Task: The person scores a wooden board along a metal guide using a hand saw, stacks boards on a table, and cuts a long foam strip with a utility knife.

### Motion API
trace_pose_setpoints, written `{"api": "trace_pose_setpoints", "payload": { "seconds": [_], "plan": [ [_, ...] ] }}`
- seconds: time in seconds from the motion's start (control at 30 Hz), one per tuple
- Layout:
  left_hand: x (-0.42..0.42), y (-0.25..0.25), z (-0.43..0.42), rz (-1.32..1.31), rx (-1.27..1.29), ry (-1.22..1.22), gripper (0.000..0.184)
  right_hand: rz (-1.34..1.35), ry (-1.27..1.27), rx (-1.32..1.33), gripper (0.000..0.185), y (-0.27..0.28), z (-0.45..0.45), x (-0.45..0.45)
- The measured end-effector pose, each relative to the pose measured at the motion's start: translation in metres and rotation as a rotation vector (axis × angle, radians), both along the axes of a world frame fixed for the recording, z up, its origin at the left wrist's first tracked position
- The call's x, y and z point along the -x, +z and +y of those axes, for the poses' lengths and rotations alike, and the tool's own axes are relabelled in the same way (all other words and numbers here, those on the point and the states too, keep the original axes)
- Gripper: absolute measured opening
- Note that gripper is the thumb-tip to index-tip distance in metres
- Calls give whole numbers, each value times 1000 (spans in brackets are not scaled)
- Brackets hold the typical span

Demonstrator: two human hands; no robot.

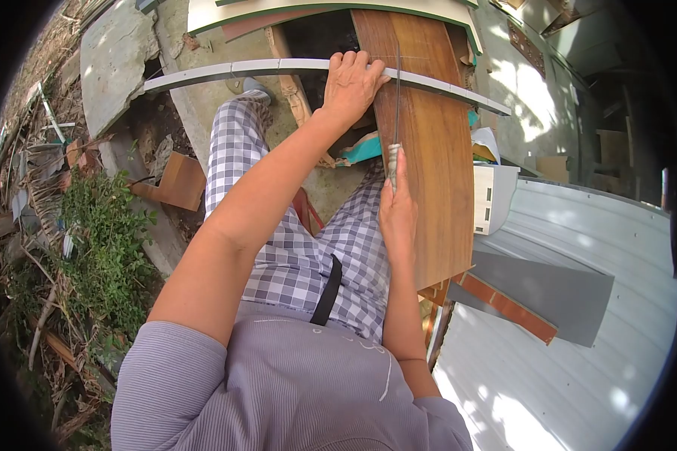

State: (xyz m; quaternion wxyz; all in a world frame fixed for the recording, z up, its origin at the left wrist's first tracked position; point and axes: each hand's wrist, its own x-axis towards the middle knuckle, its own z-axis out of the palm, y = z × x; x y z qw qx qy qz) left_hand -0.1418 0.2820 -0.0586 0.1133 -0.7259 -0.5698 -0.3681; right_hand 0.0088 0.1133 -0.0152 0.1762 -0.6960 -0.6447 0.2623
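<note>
A long white strip (301, 65) with a dark edge lies crosswise over a brown wooden board (436, 165). My left hand (353, 81) is closed on the strip, just left of the board's edge. In my right hand (399, 199) is the pale wrapped handle of a thin-bladed saw (397, 113). The blade points away from me and crosses the strip a little to the right of my left hand. My right fingers are wrapped round the handle, partly hiding it.
Green plants (105, 233) and debris lie at the left, near a broken concrete slab (116, 68). A grey panel (557, 293) and corrugated metal sheets (617, 263) are at the right. Pale boards (278, 11) are stacked beyond the strip.
</note>
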Motion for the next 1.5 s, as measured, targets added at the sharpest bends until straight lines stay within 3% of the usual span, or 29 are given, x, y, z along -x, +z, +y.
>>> {"api": "trace_pose_setpoints", "payload": {
  "seconds": [0.2,0.6,0.87,1.0,1.07,1.23,1.37,1.5],
  "plan": [
    [0,4,-1,11,5,19,17,76,98,-334,59,-17,118,22],
    [1,1,-2,15,20,0,19,16,-28,75,63,4,-27,-6],
    [0,5,-3,-2,10,18,19,56,83,-270,60,-12,99,17],
    [-1,5,-3,10,30,28,19,63,90,-289,60,-9,87,15],
    [-1,3,-2,6,8,30,20,-16,43,-97,61,-1,49,9],
    [2,-3,1,20,-6,13,20,33,-16,54,64,-5,-33,-9],
    [1,-4,1,25,-19,11,21,-4,-21,99,63,-5,-2,-3],
    [1,-1,0,13,-22,6,20,54,48,-190,62,-14,81,15]
  ]
}}
